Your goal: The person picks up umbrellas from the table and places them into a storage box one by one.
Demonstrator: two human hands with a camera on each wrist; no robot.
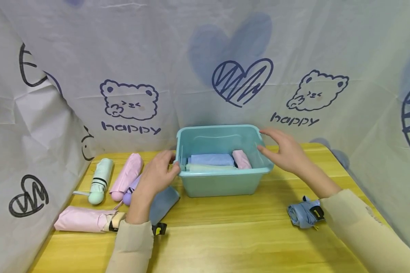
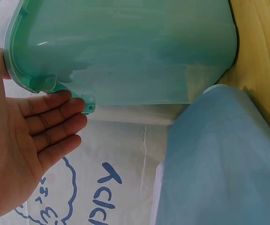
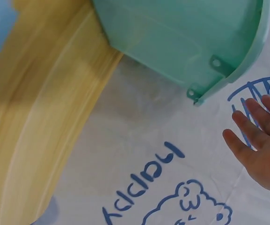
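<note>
A teal plastic bin stands at the table's back. Inside lie a folded blue umbrella, a pale green one and a pink one. At the bin's left rim is my left hand; its thumb and extended fingers lie by the edge, and the left wrist view shows the fingers nearly straight beside the rim's underside. On the other side, my right hand spreads its thumb and fingers near the right rim. The right wrist view shows a gap between those fingers and the bin.
Left on the wooden table lie a mint folded umbrella, two pink ones, one upper and one lower, a partly hidden purple one and a blue one. A rolled blue umbrella sits right. Patterned cloth hangs behind.
</note>
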